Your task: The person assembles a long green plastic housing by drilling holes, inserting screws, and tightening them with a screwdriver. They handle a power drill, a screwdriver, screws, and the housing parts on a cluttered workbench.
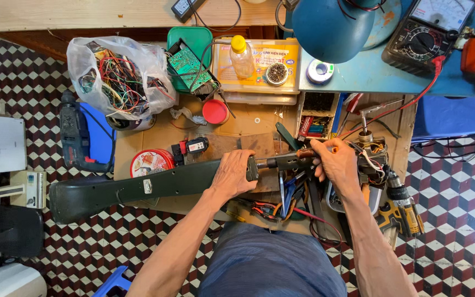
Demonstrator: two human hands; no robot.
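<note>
Left hand (232, 173) clamps long dark green housing (138, 190), lying left-to-right across tabletop (232, 129). Right hand (336, 162), fingers pinched shut on metal shaft (287, 161) poking from housing's right end. Right hand nearer shaft tip; cordless drill (402, 206) just beside.

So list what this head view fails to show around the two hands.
- Long dark green tool body: the middle of it, covered by the left hand.
- Right hand: what its grip pinches, hidden by its fingers.
- Blue dome lamp shade: cut off by the top edge, hiding the bench beneath.
</note>
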